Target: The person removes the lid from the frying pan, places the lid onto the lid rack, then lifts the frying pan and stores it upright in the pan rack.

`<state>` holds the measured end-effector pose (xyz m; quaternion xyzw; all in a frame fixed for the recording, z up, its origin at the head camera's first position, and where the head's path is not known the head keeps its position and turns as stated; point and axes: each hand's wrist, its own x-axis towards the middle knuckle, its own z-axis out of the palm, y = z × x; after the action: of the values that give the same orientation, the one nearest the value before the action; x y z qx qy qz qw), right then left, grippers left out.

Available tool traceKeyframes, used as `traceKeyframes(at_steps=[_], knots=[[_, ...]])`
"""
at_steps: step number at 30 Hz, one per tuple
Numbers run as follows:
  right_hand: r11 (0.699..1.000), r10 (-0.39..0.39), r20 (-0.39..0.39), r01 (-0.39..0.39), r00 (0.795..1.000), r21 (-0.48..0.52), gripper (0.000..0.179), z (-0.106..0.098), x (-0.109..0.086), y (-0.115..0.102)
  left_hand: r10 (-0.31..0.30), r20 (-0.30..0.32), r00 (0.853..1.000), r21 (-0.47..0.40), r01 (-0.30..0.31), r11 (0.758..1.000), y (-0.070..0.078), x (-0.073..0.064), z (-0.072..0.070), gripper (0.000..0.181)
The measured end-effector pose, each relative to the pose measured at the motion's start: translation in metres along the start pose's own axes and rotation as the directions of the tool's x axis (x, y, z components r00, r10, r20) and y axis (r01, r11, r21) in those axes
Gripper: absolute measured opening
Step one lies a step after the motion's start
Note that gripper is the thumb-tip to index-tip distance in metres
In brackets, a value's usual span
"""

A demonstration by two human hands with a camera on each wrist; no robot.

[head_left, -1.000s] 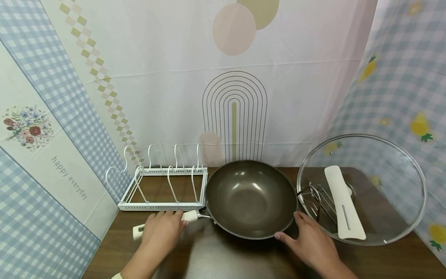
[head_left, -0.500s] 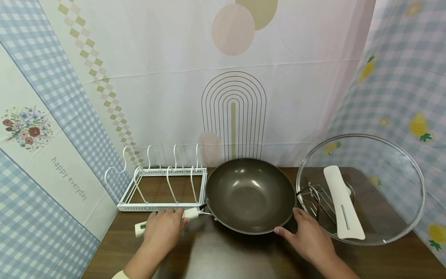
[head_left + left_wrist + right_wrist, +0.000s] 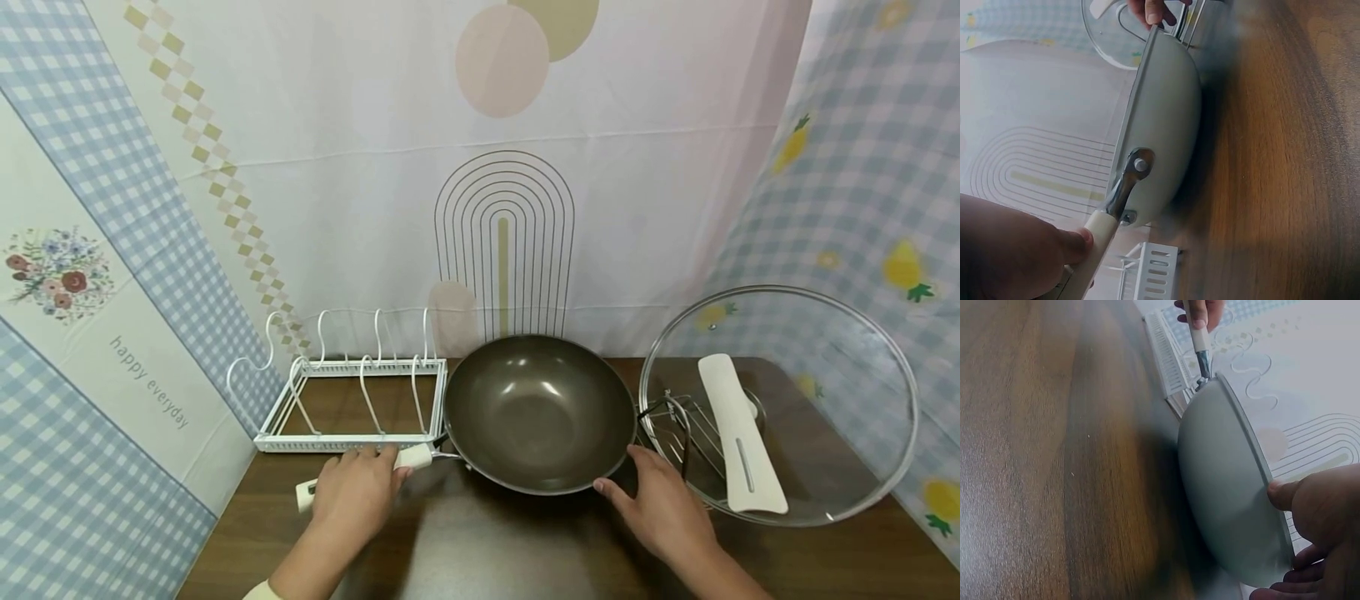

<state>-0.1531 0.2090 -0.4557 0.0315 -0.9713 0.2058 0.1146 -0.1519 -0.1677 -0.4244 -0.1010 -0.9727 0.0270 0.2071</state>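
A wok (image 3: 536, 425) with a dark inside and a pale grey-green outside (image 3: 1169, 106) is held between both hands, close over the wooden table. My left hand (image 3: 358, 492) grips its cream handle (image 3: 415, 456), the fingers wrapped over the top. At the opposite side, my right hand (image 3: 663, 508) holds the rim. Its thumb presses the near edge in the right wrist view, and the other fingers reach round the wok's side, partly hidden. Just left of the wok stands a white wire rack (image 3: 348, 444) with upright curved dividers.
A large glass lid (image 3: 832, 433) with a cream handle (image 3: 742, 442) leans upright on the right, with a metal wire stand (image 3: 686, 425) beside it. Patterned cloth (image 3: 337, 208) hangs behind and on both sides. The brown table (image 3: 495, 550) extends in front.
The wok has shifted slightly away from the person, toward the back cloth. My left hand has moved a little to the right with the handle; the right hand keeps its hold on the rim.
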Motion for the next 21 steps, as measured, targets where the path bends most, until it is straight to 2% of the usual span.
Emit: traceKeyframes(at_steps=[5, 13, 16, 21], knots=[[1.000, -0.004, -0.017, 0.004, 1.000, 0.005, 0.076, 0.001, -0.003, -0.002, -0.038, 0.086, 0.996, -0.011, 0.039, 0.999, -0.003, -0.001, -0.006, 0.032], [1.000, -0.031, -0.002, 0.031, 1.000, 0.005, 0.078, -0.003, -0.018, -0.012, -0.060, 0.251, 0.966, -0.043, 0.073, 0.996, -0.023, -0.006, -0.018, 0.033], [0.998, -0.055, 0.020, 0.054, 0.998, 0.015, 0.083, -0.004, -0.025, -0.016, -0.046, 0.268, 0.962, -0.059, 0.064, 0.996, -0.029, -0.009, -0.022, 0.029], [0.996, -0.091, 0.054, 0.090, 0.994, 0.006, 0.091, -0.004, -0.027, -0.019, -0.017, 0.259, 0.966, -0.076, 0.038, 0.996, -0.032, -0.012, -0.025, 0.028]])
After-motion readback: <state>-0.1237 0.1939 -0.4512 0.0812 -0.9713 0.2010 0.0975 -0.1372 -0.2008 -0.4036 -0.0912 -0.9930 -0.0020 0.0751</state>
